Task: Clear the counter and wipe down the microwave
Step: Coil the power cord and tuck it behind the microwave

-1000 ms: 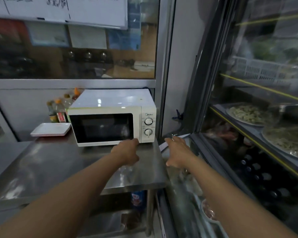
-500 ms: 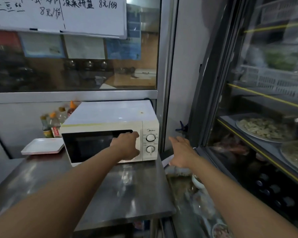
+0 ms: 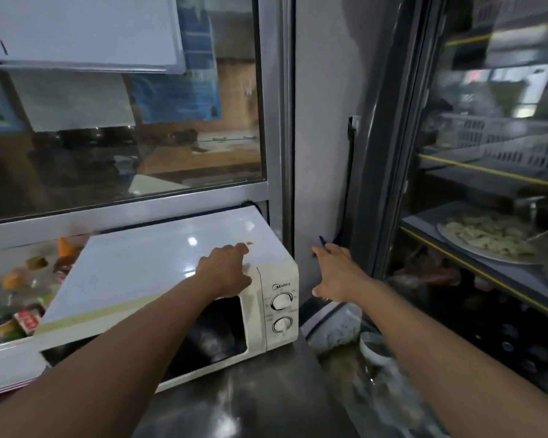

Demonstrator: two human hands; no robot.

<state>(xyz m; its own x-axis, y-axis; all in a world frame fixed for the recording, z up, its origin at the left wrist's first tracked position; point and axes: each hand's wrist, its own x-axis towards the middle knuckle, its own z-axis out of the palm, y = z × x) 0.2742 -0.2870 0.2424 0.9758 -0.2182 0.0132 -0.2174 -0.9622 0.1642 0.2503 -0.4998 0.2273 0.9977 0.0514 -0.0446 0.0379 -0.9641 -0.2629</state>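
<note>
White microwave (image 3: 171, 279), set at the back of the steel tabletop (image 3: 250, 406), is now touched on its top front edge by the left hand (image 3: 225, 273), raised from the door, fingers loosely curved and empty, while the right hand (image 3: 339, 273) is spread beside it, so wiping is judged unstarted.

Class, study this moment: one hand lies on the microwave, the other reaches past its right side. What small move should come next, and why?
Probably bring the right hand in against the microwave's right side. The left hand already rests on its top front edge, and neither hand holds a cloth, so steadying or shifting it likely comes before wiping.
</note>
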